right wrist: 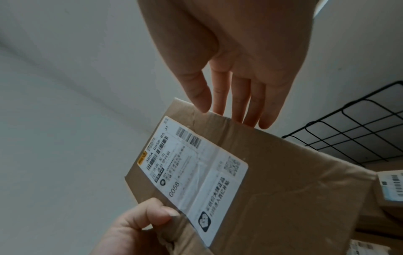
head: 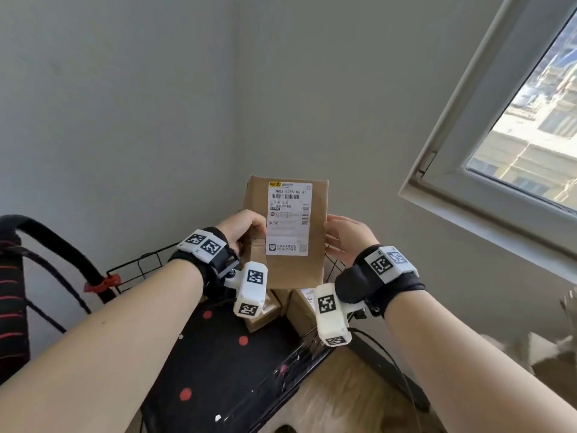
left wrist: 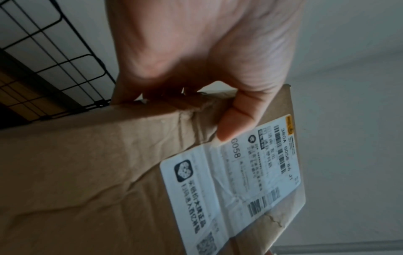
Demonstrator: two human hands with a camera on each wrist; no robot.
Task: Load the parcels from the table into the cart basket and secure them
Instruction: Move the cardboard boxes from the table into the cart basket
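Grey walls meet in a corner behind the parcel (head: 288,226), which stands upright at frame centre above the wire cart basket (head: 142,265). Left hand (head: 242,228) pinches its left edge, thumb on the label (left wrist: 231,181); right hand (head: 349,237) has straight, relaxed fingers just touching the right edge. With only one real grip, the tall box could tip or twist. Boxes (head: 301,304) already fill the basket below, so it may land crooked and unstable.

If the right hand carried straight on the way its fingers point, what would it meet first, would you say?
The right hand is open, fingers straight, their tips at the right edge of the box that the left hand grips. It would probably meet that edge first, though depth is unclear.
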